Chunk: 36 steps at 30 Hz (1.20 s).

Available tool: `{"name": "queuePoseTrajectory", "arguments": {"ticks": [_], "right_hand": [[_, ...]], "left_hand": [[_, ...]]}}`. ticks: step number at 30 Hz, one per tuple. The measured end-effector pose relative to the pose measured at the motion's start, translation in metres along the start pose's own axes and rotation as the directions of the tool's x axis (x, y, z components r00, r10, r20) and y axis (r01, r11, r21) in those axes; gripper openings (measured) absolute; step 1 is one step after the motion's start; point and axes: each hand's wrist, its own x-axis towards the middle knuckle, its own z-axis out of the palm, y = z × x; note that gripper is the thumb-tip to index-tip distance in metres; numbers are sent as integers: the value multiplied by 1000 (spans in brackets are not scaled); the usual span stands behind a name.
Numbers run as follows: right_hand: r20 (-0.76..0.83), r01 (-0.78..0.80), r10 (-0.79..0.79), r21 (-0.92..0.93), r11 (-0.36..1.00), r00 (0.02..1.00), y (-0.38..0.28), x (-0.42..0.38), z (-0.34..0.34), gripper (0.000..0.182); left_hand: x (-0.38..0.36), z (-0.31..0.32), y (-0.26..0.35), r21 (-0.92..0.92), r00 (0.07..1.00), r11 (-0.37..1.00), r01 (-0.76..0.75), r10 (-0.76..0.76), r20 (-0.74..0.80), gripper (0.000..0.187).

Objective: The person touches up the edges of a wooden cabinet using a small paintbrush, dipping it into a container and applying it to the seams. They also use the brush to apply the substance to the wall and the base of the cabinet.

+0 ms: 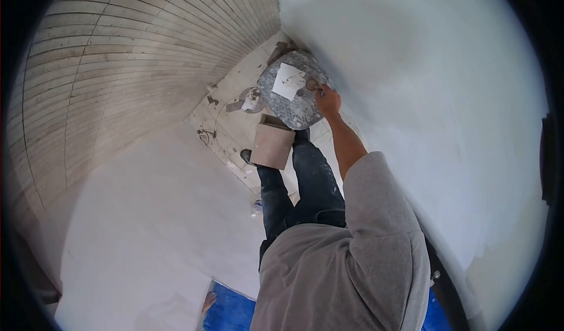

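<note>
My right hand (329, 99) is over the right edge of a grey speckled, rounded top (301, 116), its fingers closed. They are at a small dark thing next to a brownish round piece (312, 84); I cannot tell what exactly is in them. A white square sheet (286, 89) with dark crumbs or marks lies on the same top, left of the hand. My left hand is not visible; the grey shirt covers much of the lower view.
A pinkish-beige box (273, 146) stands by my legs. Left of the speckled top is a white-smeared round container (251, 100). A cable (217, 119) and debris lie on the floor. White wall (423, 113) is close on the right; a blue panel (230, 310) shows below.
</note>
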Motion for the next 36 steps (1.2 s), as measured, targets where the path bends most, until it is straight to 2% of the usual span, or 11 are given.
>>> {"name": "queuePoseTrajectory", "arguments": {"ticks": [5,8,14,20,23,28,32,34,35,36], "right_hand": [[50,18,-19,31,999,999,2,8,2,23],[51,-92,89,54,994,995,1,8,4,23],[10,22,-22,-20,1000,1000,8,1,7,23],[78,58,-57,-10,998,995,21,-13,5,25],[44,23,-25,54,998,999,20,-18,0,23],[-59,-211,226,193,958,972,19,-15,-1,22],[-127,-280,328,298,913,936,31,-15,6,26],[-9,-240,346,703,669,938,71,-4,47,21],[85,-268,357,823,502,930,61,-11,35,18],[135,-247,310,900,359,941,69,-13,42,21]], "left_hand": [[2,16,7,-152,999,988,36,-32,31,38],[2,17,10,-191,999,981,41,-36,30,37],[4,14,16,-227,999,973,38,-30,36,36],[7,8,23,-259,999,966,25,-14,42,35],[12,7,26,-281,999,960,2,9,39,35],[22,-4,32,-343,997,937,-67,78,18,34],[36,-19,43,-421,985,891,-173,169,-46,34],[44,-18,52,-430,976,876,-217,181,-123,33],[50,-21,58,-529,988,836,-148,108,-106,33],[49,-27,72,-322,963,917,-236,177,-202,31]]}}
